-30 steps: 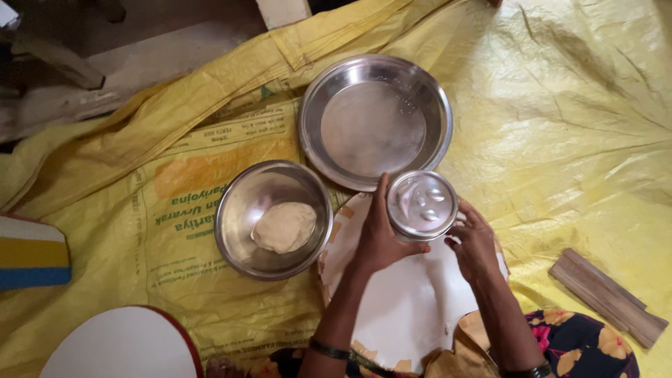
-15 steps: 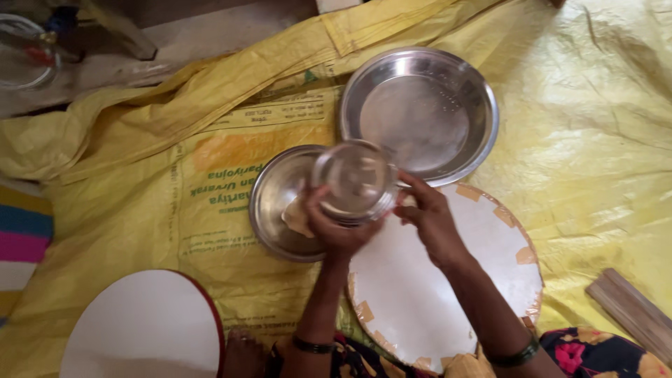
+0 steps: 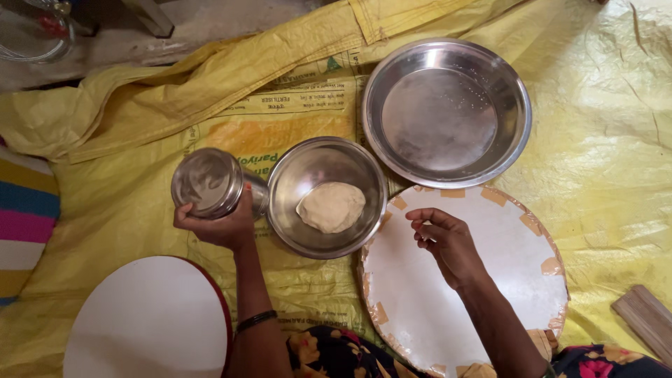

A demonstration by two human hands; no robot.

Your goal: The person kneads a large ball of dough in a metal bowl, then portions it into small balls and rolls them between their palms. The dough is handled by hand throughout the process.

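Left hand (image 3: 222, 225) grips a steel tin (image 3: 208, 182) just left of the steel bowl (image 3: 297, 175) holding dough (image 3: 331, 207). Right hand (image 3: 446, 241) hovers empty, fingers loosely curled, over the round white board (image 3: 518, 273). Risk: the one-handed, low grip may let the tin tip or knock the bowl.

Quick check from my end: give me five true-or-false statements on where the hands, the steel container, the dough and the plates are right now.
1. The left hand holds the steel container. True.
2. The dough lies on the round white board. False: it lies in the steel bowl.
3. The right hand is over the board and holds nothing. True.
4. The big steel plate has dough in it. False: no dough lies in it.
5. The container is over the board. False: it is left of the bowl, over the yellow sheet.
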